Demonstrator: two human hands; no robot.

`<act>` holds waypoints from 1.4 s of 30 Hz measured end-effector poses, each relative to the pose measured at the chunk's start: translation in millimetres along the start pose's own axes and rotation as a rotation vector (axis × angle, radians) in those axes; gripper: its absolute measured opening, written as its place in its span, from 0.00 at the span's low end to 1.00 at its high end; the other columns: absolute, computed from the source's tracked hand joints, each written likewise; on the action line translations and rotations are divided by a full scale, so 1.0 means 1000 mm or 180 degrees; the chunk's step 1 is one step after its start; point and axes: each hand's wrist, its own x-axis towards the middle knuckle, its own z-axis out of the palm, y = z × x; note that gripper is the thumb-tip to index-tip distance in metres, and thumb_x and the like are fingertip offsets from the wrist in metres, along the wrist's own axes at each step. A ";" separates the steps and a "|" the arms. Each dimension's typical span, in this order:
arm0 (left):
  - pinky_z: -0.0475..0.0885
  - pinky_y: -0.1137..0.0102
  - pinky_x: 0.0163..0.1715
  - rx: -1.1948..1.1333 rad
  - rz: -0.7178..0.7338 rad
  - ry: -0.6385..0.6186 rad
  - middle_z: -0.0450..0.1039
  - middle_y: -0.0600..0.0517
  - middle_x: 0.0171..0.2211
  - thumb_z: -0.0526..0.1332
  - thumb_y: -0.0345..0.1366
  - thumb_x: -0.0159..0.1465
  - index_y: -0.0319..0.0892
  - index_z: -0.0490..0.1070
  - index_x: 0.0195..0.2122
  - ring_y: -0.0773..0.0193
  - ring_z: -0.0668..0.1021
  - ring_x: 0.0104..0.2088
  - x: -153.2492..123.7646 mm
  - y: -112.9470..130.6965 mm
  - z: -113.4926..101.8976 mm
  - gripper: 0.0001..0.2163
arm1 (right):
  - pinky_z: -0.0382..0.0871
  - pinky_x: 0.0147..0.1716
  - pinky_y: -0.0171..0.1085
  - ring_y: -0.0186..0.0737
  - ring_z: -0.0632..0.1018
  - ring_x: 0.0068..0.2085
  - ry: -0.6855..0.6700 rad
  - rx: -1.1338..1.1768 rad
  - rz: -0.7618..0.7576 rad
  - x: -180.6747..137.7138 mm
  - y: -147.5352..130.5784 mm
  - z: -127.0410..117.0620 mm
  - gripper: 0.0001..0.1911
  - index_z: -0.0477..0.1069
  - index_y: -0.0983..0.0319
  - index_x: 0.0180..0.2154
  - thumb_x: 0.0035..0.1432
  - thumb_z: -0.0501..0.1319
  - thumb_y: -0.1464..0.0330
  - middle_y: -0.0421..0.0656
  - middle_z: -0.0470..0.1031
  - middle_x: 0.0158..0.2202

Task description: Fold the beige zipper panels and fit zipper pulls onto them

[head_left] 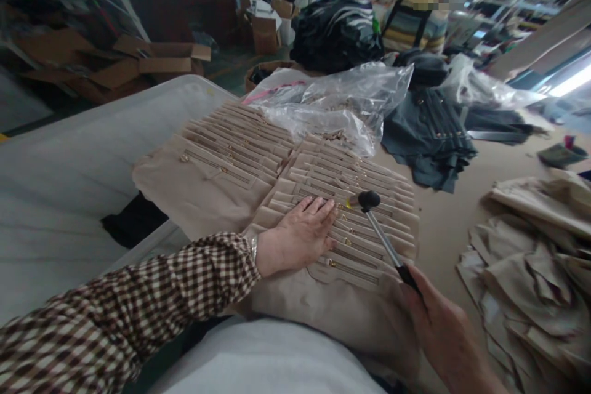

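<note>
My left hand (300, 235) lies flat, fingers stretched out, on a stack of beige fabric pieces (318, 295) with zippered openings. The pieces overlap in rows, and small gold zipper pulls (347, 241) show along them. In my right hand (438, 320) is a mallet (385, 240) with a black grip, a metal shaft and a head that is black on one side and yellowish on the other. Its head is over the zippers just right of my left fingertips; I cannot tell whether it touches them. A second beige stack (207, 184) spreads to the left.
Clear plastic bags (341, 98) lie behind the stacks. Dark grey fabric pieces (425, 135) are at the back right, and crumpled beige fabric (530, 265) is piled at the right. A pale bin (115, 141) borders the left. Cardboard boxes (170, 64) and people are farther back.
</note>
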 end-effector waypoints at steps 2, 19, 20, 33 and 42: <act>0.54 0.53 0.65 -0.0020 -0.0004 0.0001 0.54 0.39 0.68 0.46 0.47 0.72 0.31 0.54 0.66 0.47 0.60 0.67 -0.001 0.000 -0.001 0.28 | 0.76 0.35 0.33 0.43 0.83 0.38 0.0211 0.0047 -0.0033 0.001 -0.003 -0.001 0.23 0.70 0.63 0.55 0.68 0.49 0.59 0.50 0.81 0.42; 0.50 0.54 0.66 -0.0144 -0.0147 -0.0203 0.53 0.40 0.69 0.47 0.48 0.71 0.33 0.55 0.66 0.48 0.58 0.68 0.003 -0.001 0.006 0.29 | 0.77 0.29 0.35 0.47 0.84 0.35 -0.0170 0.0406 0.0226 -0.016 -0.004 0.002 0.22 0.72 0.63 0.51 0.65 0.49 0.60 0.51 0.82 0.38; 0.50 0.53 0.67 -0.0161 -0.0148 -0.0238 0.52 0.40 0.69 0.47 0.48 0.71 0.33 0.55 0.66 0.48 0.57 0.68 0.004 -0.001 0.005 0.29 | 0.77 0.28 0.35 0.46 0.84 0.34 -0.0244 0.0454 0.0312 -0.015 -0.003 0.003 0.22 0.73 0.63 0.50 0.65 0.49 0.60 0.51 0.82 0.37; 0.46 0.53 0.67 -0.0106 0.0576 -0.0333 0.51 0.50 0.70 0.45 0.43 0.72 0.43 0.54 0.68 0.50 0.55 0.69 -0.010 -0.008 -0.009 0.24 | 0.78 0.34 0.32 0.43 0.84 0.38 -0.0241 0.0448 0.0378 -0.061 0.009 -0.007 0.20 0.71 0.59 0.54 0.67 0.51 0.60 0.47 0.82 0.40; 0.47 0.53 0.67 -0.0124 0.0678 -0.0388 0.49 0.50 0.70 0.47 0.38 0.71 0.41 0.51 0.69 0.49 0.53 0.70 -0.010 -0.015 -0.005 0.25 | 0.76 0.28 0.31 0.43 0.83 0.33 0.0367 0.0127 0.0107 -0.048 -0.008 -0.016 0.21 0.71 0.63 0.53 0.66 0.51 0.59 0.50 0.82 0.40</act>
